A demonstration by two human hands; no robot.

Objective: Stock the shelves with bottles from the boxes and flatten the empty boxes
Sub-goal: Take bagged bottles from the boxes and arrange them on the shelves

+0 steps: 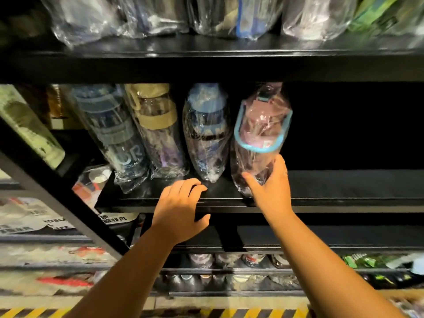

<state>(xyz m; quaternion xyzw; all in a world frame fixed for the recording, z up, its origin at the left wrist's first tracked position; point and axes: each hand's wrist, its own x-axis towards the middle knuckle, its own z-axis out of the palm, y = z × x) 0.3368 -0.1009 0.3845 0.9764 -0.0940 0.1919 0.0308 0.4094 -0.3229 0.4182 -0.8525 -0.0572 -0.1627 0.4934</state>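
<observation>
right hand point(271, 180) grips pink bottle point(261, 131) base, long axis running up and away from palm; left hand point(181, 207) curled over shelf point(344, 198) lip.

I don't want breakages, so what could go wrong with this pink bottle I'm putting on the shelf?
The right hand grips the pink bottle only at its base, through plastic wrap, so it could slip or tip. It sits close beside the blue-capped bottle, so a knock might topple it.
</observation>
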